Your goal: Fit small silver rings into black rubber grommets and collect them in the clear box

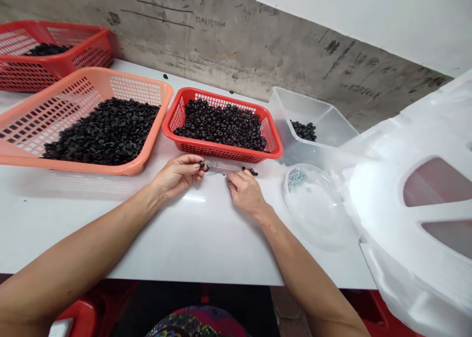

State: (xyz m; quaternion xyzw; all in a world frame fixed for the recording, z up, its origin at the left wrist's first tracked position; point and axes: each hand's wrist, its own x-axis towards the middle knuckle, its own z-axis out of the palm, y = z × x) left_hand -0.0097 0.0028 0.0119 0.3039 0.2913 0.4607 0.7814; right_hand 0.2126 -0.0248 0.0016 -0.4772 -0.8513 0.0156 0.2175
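My left hand [183, 174] holds a small black part [201, 164] between thumb and fingertips, above the white table. To its right, my right hand [244, 189] has its fingers pinched together low over the table; a tiny dark thing shows at the fingertips, too small to name. Between the hands lies a scatter of tiny shiny pieces [215, 172]. A few black parts [250, 171] rest just behind my right hand. The red basket [224, 150], filled with round black parts, stands right behind both hands.
An orange basket [142, 155] of black parts is at left, a darker red basket [84, 57] behind it. At right are a clear bin [313, 153] with black parts, a clear round dish [317, 209] with tiny shiny pieces, and a large white plastic object [376, 189].
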